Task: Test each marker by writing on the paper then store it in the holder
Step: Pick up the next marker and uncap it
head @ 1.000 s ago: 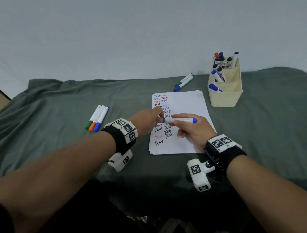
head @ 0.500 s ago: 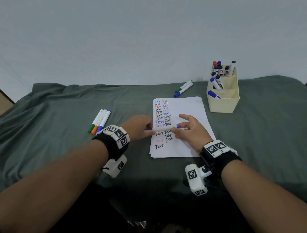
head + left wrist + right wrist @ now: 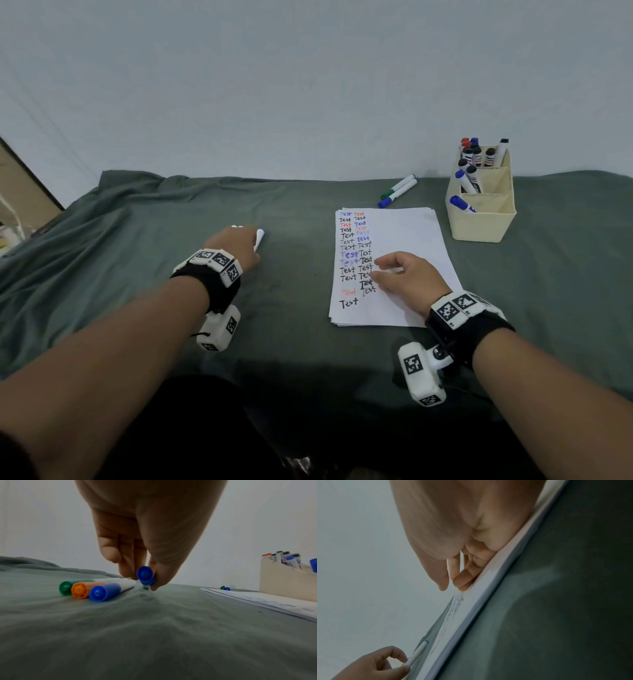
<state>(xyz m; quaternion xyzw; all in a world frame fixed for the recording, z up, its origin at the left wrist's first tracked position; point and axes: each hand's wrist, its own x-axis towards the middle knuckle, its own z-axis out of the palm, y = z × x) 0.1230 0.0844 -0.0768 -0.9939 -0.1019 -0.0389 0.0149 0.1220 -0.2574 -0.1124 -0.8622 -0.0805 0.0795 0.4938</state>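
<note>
My left hand pinches a white marker with a blue cap low over the green cloth, left of the paper. In the left wrist view that blue-capped marker sits between thumb and fingers, its end touching the cloth beside a green, an orange and a blue marker lying together. My right hand rests on the written paper, fingers loosely curled and holding nothing. The cream holder at the far right holds several markers.
A green and a blue marker lie on the cloth behind the paper, left of the holder. A green cloth covers the table and bunches into folds at the far left. A pale wall stands behind.
The blue-capped marker passed from my right hand over the paper to my left hand, which carried it left to the three markers. My right hand stayed on the paper, now empty.
</note>
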